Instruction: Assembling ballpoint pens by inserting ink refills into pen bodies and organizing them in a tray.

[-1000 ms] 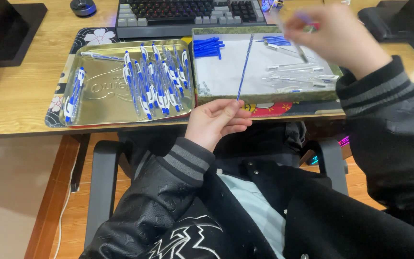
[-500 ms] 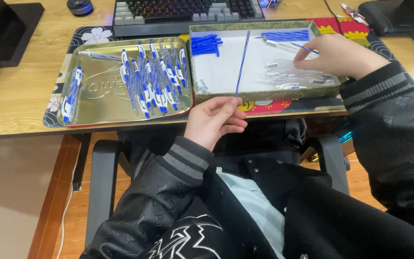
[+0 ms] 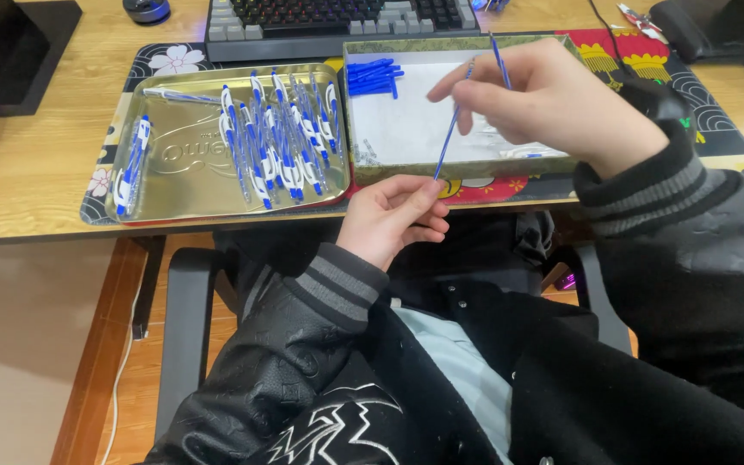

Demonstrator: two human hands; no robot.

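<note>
My left hand (image 3: 392,217) pinches the lower end of a thin blue pen refill (image 3: 451,129) just below the desk edge; the refill slants up toward my right hand (image 3: 544,103). My right hand hovers over the shallow box (image 3: 406,129) and grips a slim pen part beside the refill's upper end; a blue tip sticks up above its fingers. A small pile of blue pen caps (image 3: 374,76) lies in the box's far left corner. Left of the box, a silver metal tray (image 3: 174,164) holds several blue-and-white pens (image 3: 277,138).
A keyboard (image 3: 337,19) runs along the back of the wooden desk (image 3: 19,164), on a patterned desk mat (image 3: 699,95). A dark monitor base (image 3: 10,43) stands at the far left. My dark jacket and chair arms fill the foreground.
My right hand has come back from the box's right side toward the middle and now meets the top of the refill. My left hand has kept its hold.
</note>
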